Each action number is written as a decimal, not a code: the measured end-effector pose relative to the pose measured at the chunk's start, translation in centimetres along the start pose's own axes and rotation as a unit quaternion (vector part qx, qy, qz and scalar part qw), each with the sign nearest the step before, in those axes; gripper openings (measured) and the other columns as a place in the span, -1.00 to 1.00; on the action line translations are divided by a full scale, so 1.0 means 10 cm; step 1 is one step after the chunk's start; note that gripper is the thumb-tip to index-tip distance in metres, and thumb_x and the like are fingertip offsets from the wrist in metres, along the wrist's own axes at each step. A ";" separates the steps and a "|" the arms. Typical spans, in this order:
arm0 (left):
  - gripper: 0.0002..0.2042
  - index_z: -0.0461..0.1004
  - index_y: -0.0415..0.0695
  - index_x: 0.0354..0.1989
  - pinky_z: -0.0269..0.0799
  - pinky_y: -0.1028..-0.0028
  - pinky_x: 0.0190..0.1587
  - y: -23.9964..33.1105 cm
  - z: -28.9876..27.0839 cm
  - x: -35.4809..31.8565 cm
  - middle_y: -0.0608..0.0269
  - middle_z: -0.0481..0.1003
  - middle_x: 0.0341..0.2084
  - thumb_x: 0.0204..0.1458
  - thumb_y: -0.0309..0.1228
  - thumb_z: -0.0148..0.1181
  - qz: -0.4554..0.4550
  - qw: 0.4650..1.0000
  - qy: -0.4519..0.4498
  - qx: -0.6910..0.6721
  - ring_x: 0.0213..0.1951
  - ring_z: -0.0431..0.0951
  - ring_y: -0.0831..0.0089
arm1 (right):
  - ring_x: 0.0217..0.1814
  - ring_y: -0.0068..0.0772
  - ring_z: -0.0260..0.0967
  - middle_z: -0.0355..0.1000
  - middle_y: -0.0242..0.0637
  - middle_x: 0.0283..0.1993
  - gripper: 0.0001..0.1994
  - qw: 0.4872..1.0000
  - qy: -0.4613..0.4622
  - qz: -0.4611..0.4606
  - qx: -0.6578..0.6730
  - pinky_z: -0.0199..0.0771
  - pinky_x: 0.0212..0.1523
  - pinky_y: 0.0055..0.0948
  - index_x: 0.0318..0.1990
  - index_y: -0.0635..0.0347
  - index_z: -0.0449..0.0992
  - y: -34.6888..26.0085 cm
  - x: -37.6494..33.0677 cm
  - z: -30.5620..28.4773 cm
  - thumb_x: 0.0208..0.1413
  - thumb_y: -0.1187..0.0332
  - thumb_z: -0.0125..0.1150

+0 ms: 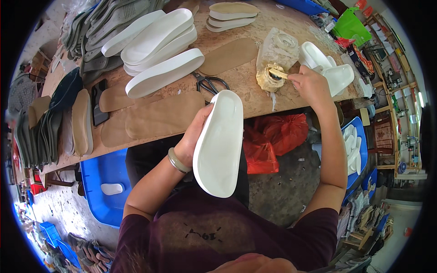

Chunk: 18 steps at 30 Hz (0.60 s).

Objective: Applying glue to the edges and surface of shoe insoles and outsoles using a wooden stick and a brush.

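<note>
My left hand (pixel 193 134) grips a white shoe sole (pixel 219 145) by its left edge, with its hollowed face toward me. The sole is held in front of the table's near edge. My right hand (pixel 312 85) is closed round the handle of a brush (pixel 283 74). The brush's head is down in the mouth of a glue-crusted pot (pixel 269 81), so its bristles are hidden. Just behind the pot stands a crusted, pale block-shaped container (pixel 283 43). Beside my right hand lie more white soles (pixel 337 78).
White soles (pixel 157 38) are stacked at the back left, by piled grey shoe parts (pixel 114 20). Brown insoles (pixel 166 116), scissors (pixel 207 83) and a black phone (pixel 99 102) lie on the wooden table (pixel 255 102). Below are a blue tub (pixel 102 175) and red plastic bags (pixel 273 139).
</note>
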<state>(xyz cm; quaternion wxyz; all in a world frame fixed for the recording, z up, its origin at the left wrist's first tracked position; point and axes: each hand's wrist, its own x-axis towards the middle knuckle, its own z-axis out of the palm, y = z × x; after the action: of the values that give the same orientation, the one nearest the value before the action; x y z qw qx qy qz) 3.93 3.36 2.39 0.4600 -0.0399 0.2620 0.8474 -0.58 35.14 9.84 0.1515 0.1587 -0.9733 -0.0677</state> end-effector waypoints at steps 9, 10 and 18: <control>-0.47 0.39 -0.15 0.06 0.56 0.25 -0.17 0.01 0.00 0.04 -0.05 0.54 -0.21 0.21 0.04 -0.25 -0.015 1.000 0.006 -0.003 -0.26 0.60 0.19 | -0.38 -0.20 0.41 0.35 -0.27 -0.41 -0.84 0.999 0.017 0.026 0.045 0.42 -0.36 -0.29 -0.28 0.04 0.63 0.04 -0.13 -0.13 -0.08 0.46 0.29; -0.47 0.39 -0.15 0.06 0.56 0.25 -0.17 0.00 0.01 0.05 -0.05 0.54 -0.21 0.21 0.04 -0.25 -0.016 1.000 0.006 -0.003 -0.26 0.60 0.19 | -0.39 -0.19 0.41 0.35 -0.26 -0.42 -0.83 0.997 0.022 0.029 0.061 0.42 -0.37 -0.29 -0.28 0.06 0.63 0.04 -0.16 -0.13 -0.08 0.47 0.29; -0.53 0.43 -0.13 0.00 0.58 0.34 -0.22 -0.05 0.05 0.05 0.08 0.56 -0.27 0.23 -0.02 -0.25 -0.010 1.000 0.015 0.006 -0.30 0.61 0.31 | -0.35 -0.11 0.41 0.34 -0.19 -0.40 -0.87 0.989 -0.013 0.107 0.105 0.41 -0.34 -0.24 -0.31 0.09 0.62 -0.06 -0.69 -0.32 -0.07 0.45 0.27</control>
<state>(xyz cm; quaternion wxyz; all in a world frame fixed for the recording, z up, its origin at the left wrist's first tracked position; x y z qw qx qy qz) 4.19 4.18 2.42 0.4644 -0.0518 0.2738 0.8406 6.80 36.59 10.87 0.1278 0.0679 -0.9882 0.0494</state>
